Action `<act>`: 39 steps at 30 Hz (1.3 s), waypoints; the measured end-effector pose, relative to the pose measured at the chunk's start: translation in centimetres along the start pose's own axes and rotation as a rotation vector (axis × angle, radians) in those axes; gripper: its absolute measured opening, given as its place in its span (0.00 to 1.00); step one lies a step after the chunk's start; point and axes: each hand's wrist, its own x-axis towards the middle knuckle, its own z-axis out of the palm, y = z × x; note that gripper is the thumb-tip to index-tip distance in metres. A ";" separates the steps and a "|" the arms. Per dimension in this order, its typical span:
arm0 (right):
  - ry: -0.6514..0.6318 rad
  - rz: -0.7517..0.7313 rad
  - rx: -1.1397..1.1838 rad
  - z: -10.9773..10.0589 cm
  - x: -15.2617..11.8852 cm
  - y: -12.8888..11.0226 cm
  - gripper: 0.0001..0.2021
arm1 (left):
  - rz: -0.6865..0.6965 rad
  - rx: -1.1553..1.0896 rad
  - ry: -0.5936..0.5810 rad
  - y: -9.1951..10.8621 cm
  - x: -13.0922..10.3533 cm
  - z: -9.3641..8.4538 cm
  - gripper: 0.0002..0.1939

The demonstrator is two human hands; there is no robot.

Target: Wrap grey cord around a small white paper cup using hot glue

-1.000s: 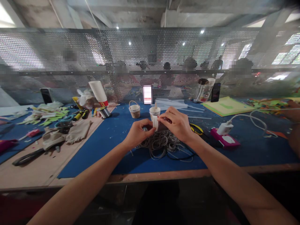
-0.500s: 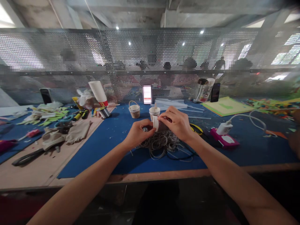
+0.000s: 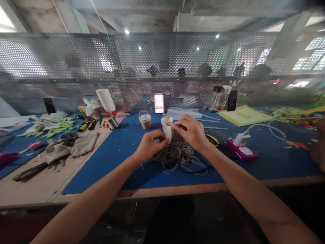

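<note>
A white paper cup [image 3: 168, 134] lies tipped on its side between my hands, with grey-brown cord wound round its wall. The fingers and thumb of my left hand [image 3: 149, 144] are closed on the cup's rim. My right hand [image 3: 192, 133] pinches at its wrapped side and hides part of the wall. Under both hands lies a loose tangle of grey cord [image 3: 175, 157] on the blue mat [image 3: 111, 169]. Just behind the hands stand a small handled basket [image 3: 145, 122] and another cup [image 3: 167, 120] with a stick-like piece rising from it.
Yellow-handled pliers [image 3: 212, 139] and a magenta power block [image 3: 243, 150] with a white charger lie right. Gloves [image 3: 85, 144], scissors and a stack of paper cups [image 3: 105, 101] are left. A phone [image 3: 159, 103] stands before the perforated screen [image 3: 142, 81].
My right fingers have shifted slightly on the cup's wrapped side, and a bit more of the cup's wall shows. My left hand keeps its grip at the rim.
</note>
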 end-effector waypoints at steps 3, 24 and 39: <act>0.057 0.045 0.050 -0.2 0.3 0.2 0.09 | -0.062 -0.040 0.057 -0.3 0.1 0.0 0.04; -0.121 0.447 0.530 1.6 0.3 2.3 0.26 | -0.395 -0.772 0.156 -1.7 0.8 -0.8 0.09; -0.037 0.415 0.441 1.3 0.2 1.7 0.24 | -0.524 -0.920 0.121 -1.5 0.8 -1.2 0.10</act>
